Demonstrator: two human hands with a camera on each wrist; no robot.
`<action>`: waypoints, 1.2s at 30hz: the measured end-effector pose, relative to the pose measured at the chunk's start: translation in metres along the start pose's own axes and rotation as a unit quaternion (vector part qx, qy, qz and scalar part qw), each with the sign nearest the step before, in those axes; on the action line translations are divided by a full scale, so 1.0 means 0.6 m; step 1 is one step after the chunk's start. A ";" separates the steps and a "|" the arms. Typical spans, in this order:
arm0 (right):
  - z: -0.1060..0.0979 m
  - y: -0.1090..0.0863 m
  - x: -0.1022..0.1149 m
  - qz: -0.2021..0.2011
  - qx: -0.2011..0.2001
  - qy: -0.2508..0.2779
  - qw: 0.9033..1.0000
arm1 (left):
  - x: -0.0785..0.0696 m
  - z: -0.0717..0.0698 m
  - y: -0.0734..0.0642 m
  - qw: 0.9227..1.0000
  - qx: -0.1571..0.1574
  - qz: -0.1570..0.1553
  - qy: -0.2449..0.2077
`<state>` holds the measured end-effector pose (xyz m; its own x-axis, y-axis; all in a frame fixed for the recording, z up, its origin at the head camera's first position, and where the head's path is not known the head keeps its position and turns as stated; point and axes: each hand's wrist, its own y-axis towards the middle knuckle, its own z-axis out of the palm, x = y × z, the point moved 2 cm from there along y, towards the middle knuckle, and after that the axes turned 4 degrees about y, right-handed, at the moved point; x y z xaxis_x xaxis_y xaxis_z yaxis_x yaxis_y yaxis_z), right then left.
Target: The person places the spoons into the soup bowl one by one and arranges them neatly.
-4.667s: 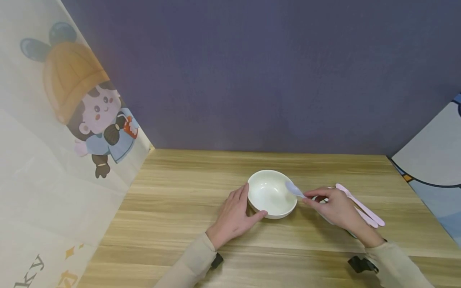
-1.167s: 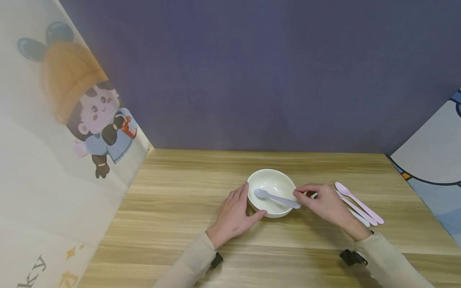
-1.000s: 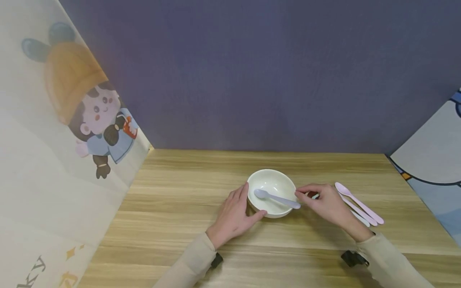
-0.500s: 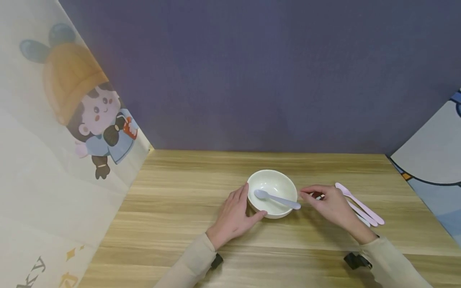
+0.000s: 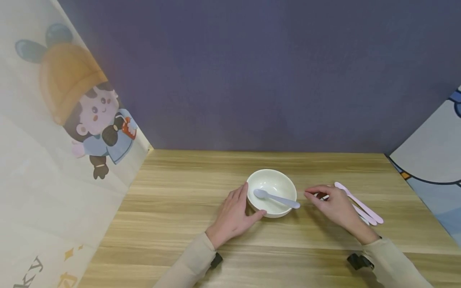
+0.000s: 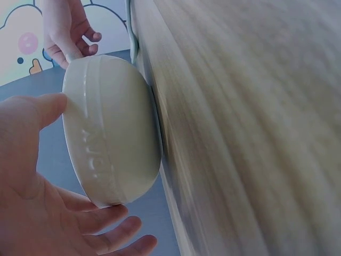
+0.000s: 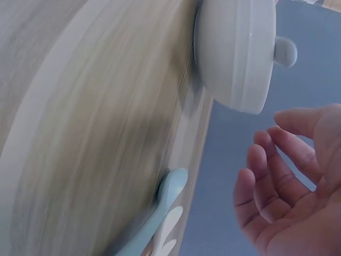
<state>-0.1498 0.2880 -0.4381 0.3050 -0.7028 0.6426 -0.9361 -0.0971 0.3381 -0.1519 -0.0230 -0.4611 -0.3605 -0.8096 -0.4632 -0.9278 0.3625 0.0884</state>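
Note:
A white bowl (image 5: 270,184) stands on the wooden table, and a lavender spoon (image 5: 279,199) lies in it, its handle tip sticking out over the right rim. My left hand (image 5: 233,218) holds the bowl's left side, thumb at the near rim; in the left wrist view its fingers curve along the bowl's wall (image 6: 114,128). Just right of the bowl hovers my right hand (image 5: 333,206), holding nothing, fingers loosely bent and apart from the spoon handle (image 7: 286,52). Partly behind that hand lie several spoons, among them a pink spoon (image 5: 367,209) and a pale blue-green spoon (image 7: 160,213).
A dark blue-grey panel (image 5: 266,80) rises at the table's back edge. Printed panels with a cartoon child (image 5: 97,108) on the left and a cartoon shape (image 5: 432,152) on the right flank the wooden table (image 5: 173,208).
My right hand earlier pinched the lavender spoon over the bowl. It let the spoon go into the bowl and has drawn back to the right. My left hand has stayed on the bowl.

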 end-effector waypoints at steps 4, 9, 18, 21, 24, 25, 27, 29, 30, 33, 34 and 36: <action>-0.004 0.000 -0.010 0.004 -0.003 -0.005 1.000 | 0.000 0.000 -0.001 1.000 -0.002 0.003 0.003; -0.006 0.001 -0.021 0.014 -0.001 -0.010 1.000 | 0.001 0.000 -0.002 1.000 -0.003 0.005 0.003; -0.012 0.002 -0.035 0.059 0.022 -0.002 0.998 | 0.001 -0.003 -0.003 1.000 0.000 0.001 0.001; -0.013 0.002 -0.042 0.068 0.029 -0.009 0.997 | 0.000 -0.004 -0.003 1.000 0.002 0.000 0.001; -0.015 0.001 -0.053 0.072 0.032 -0.016 0.997 | 0.000 -0.004 -0.003 1.000 0.002 0.000 0.003; -0.015 0.001 -0.056 0.074 0.033 -0.018 0.997 | 0.000 -0.004 -0.003 1.000 0.001 0.000 0.004; -0.017 0.001 -0.064 0.078 0.035 -0.021 0.996 | 0.000 -0.004 -0.003 1.000 0.001 0.000 0.007; -0.018 0.001 -0.071 0.083 0.038 -0.021 0.996 | 0.000 -0.004 -0.003 1.000 0.001 0.000 0.008; -0.018 0.001 -0.074 0.087 0.040 -0.022 0.995 | 0.000 -0.004 -0.003 1.000 0.001 0.000 0.009; -0.019 0.000 -0.084 0.101 0.046 -0.022 0.994 | 0.001 -0.003 -0.003 1.000 0.001 0.000 0.013; -0.019 0.000 -0.088 0.106 0.047 -0.023 0.993 | 0.000 -0.003 -0.003 1.000 0.000 0.000 0.014; -0.019 -0.001 -0.094 0.113 0.043 -0.027 0.992 | 0.000 -0.003 -0.003 1.000 -0.002 0.003 0.017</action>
<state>-0.1644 0.3359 -0.4667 0.0779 -0.7494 0.6575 -0.9917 0.0091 0.1280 -0.1507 -0.0243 -0.4599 -0.3687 -0.8226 -0.4329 -0.9260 0.3657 0.0938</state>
